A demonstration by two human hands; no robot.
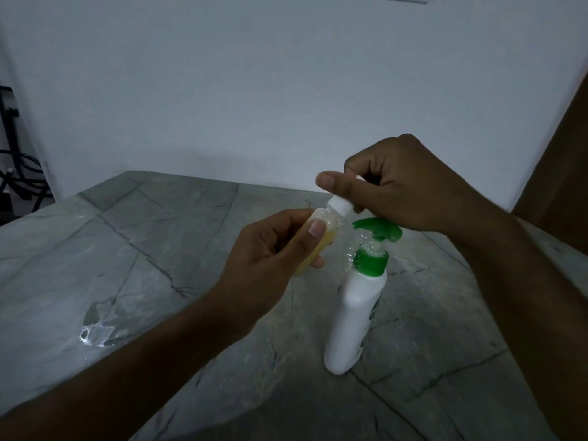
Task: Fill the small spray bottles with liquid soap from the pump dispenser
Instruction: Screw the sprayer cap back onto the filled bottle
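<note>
Both hands meet above the middle of the grey stone table [159, 249]. At about nine o'clock from the pump dispenser's head, the left hand [267, 265] wraps its fingers and thumb round the body of a small spray bottle [321, 230], tilted so its neck leans toward one o'clock. Yellowish liquid fills the bottle well up its body, though the fingers hide the lower part, so the exact level cannot be told. At twelve o'clock from the dispenser, the right hand [401, 186] pinches the white spray cap [342, 206] between thumb and curled fingers, seated on the bottle's neck (whether it is being screwed on or off cannot be read from one moment).

Standing upright on the table just at five o'clock from the bottle, nobody touching it, is the pump dispenser [358, 307], white with a green pump head.

By my judgement this bottle's filling is finished, or nearly so, and capping is the step in hand. No other small bottles are in view, so how many remain cannot be told. A wet patch [95, 329] glints at eight o'clock on the table.
</note>
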